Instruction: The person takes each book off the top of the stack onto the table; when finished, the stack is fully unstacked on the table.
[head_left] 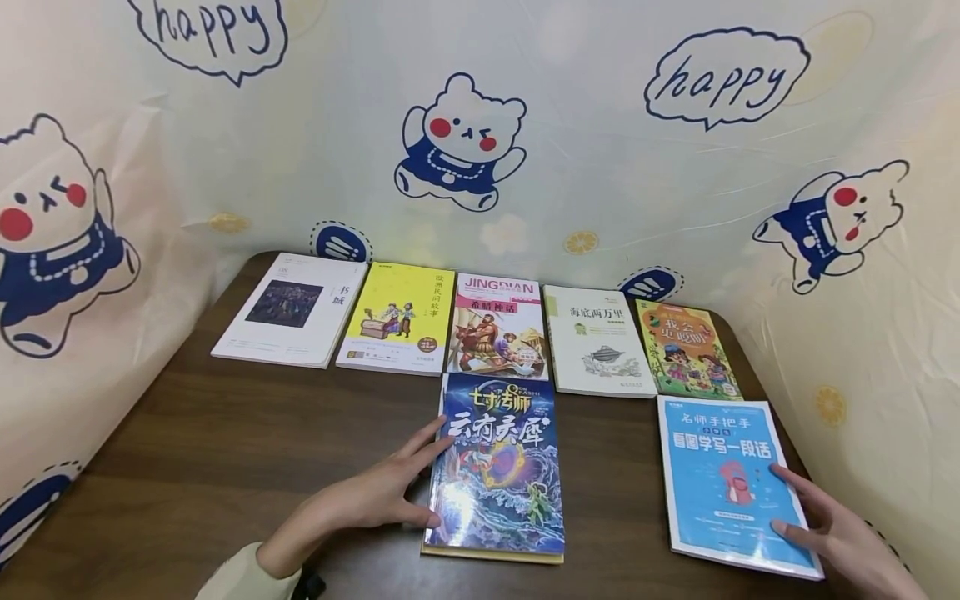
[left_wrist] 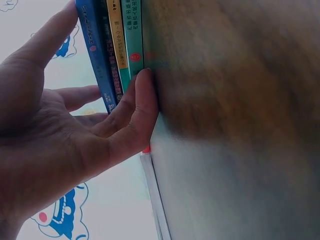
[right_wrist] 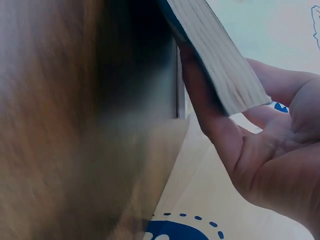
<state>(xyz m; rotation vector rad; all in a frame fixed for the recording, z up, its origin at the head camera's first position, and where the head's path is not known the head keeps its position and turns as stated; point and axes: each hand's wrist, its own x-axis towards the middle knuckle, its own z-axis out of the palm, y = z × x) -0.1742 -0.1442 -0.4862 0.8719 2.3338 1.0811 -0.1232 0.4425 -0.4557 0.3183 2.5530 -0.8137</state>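
My left hand [head_left: 375, 497] lies along the left side of a stack of books, with its fingertips and thumb touching the spines. On top of that stack is a dark blue book [head_left: 504, 492] with a fantasy cover. In the left wrist view several spines [left_wrist: 112, 50] show, blue at one side and green nearest the table. My right hand [head_left: 843, 529] grips a light blue book [head_left: 731, 500] by its right edge, thumb over the cover and fingers underneath. In the right wrist view the page edges of this book [right_wrist: 220, 55] slant up from the table.
A row of books runs along the back of the brown table [head_left: 247, 450]: a white book [head_left: 255, 342], a yellow book [head_left: 375, 279], a pink-topped book [head_left: 495, 292], a pale cream book [head_left: 570, 367] and a smaller green-and-orange book [head_left: 667, 312]. A printed curtain [head_left: 585, 167] hangs around the table.
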